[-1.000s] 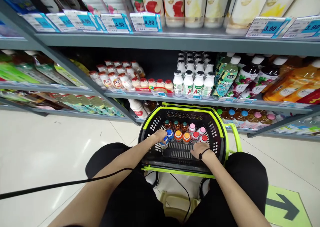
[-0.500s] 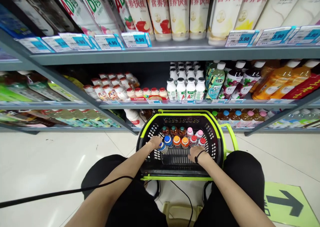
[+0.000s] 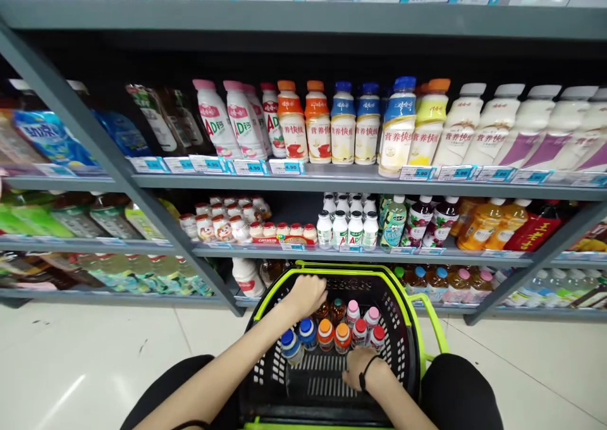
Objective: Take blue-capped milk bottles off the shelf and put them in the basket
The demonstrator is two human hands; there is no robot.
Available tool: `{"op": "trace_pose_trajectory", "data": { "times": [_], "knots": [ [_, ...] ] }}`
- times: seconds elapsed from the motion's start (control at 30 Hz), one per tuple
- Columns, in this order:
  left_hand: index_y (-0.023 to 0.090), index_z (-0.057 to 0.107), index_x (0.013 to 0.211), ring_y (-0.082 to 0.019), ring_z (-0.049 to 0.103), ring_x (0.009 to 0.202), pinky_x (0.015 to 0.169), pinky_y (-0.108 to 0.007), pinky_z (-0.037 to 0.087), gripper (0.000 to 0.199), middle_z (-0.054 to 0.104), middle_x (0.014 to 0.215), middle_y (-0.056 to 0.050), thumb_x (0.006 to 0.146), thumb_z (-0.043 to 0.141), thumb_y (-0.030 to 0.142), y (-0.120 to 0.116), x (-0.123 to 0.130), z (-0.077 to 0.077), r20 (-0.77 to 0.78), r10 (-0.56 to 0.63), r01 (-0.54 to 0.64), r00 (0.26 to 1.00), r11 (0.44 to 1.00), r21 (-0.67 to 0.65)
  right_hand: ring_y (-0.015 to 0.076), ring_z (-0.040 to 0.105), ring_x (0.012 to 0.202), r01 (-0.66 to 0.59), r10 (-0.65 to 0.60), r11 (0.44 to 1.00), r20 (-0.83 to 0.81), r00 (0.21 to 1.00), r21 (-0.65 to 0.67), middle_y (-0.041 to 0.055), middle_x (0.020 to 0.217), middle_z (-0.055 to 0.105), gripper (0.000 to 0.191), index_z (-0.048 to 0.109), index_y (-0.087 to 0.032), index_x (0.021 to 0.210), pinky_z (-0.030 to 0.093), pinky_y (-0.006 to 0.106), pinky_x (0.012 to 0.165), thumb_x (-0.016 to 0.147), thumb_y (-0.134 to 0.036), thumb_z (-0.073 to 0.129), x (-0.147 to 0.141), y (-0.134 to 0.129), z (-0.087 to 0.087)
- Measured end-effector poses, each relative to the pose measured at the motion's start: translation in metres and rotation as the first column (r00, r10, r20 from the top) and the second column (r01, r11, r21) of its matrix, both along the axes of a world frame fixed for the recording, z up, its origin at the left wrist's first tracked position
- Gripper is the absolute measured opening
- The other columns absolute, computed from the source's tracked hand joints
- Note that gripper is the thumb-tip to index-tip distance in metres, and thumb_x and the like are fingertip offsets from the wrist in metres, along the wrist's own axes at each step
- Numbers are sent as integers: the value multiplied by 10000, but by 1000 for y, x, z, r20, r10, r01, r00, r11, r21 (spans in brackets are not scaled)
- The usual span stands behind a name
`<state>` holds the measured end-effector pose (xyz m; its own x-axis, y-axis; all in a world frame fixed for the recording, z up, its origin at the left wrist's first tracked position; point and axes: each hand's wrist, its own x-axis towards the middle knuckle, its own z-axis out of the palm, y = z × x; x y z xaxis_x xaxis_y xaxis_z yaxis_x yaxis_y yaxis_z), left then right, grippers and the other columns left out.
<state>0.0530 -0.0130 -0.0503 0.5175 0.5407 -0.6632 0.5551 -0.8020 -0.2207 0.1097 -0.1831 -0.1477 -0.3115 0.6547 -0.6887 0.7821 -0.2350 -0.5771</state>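
Observation:
A black shopping basket (image 3: 403, 354) with a lime-green rim sits between my knees. My left hand (image 3: 306, 296) is curled above its back left part, over the brown green-capped bottles (image 3: 337, 311); the fingers hide anything they hold. Curled low in the basket, my right hand (image 3: 361, 368) is just in front of the red-capped bottles (image 3: 359, 332), its fingertips out of sight. Blue-capped bottles (image 3: 291, 348) stand at the left of the front row. Orange-capped bottles (image 3: 325, 335) fill the middle. Behind them at the right are pink-capped bottles (image 3: 352, 313).
The drink shelf (image 3: 327, 183) rises directly behind the basket. Small white dark-capped bottles (image 3: 355, 227) and red-capped yogurt drinks (image 3: 284, 233) line its lower level. A green handle (image 3: 434, 322) sticks out at the basket's right. Pale floor tiles (image 3: 118, 335) lie at both sides.
The view has tipped upward, showing more of the upper shelf. My left hand has left the blue-capped bottle and moved to the back row. My right hand has drawn slightly away from the red-capped bottles.

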Motion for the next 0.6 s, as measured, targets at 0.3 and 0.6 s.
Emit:
{"op": "trace_pose_trajectory", "data": {
  "times": [0.3, 0.6],
  "knots": [
    [141, 640, 1170, -280, 564, 1176, 954, -385, 494, 297, 658, 1169, -136, 995, 402, 164, 48, 169, 127, 742, -358, 76, 567, 920, 386, 391, 710, 1164, 3, -2, 999, -25, 1000, 53, 296, 1222, 718, 458, 737, 4, 1218, 590, 471, 965, 900, -268, 551, -3, -2, -1],
    [71, 568, 1250, -344, 609, 1177, 1014, -447, 470, 605, 643, 1255, -225, 827, 757, 461, 93, 284, 132, 903, 116, -221, 414, 975, -23, 389, 722, 1138, 25, -20, 996, -61, 998, 88, 287, 1201, 730, 450, 737, 7, 1218, 598, 467, 945, 882, -230, 553, -1, -7, 0]
  ]
}}
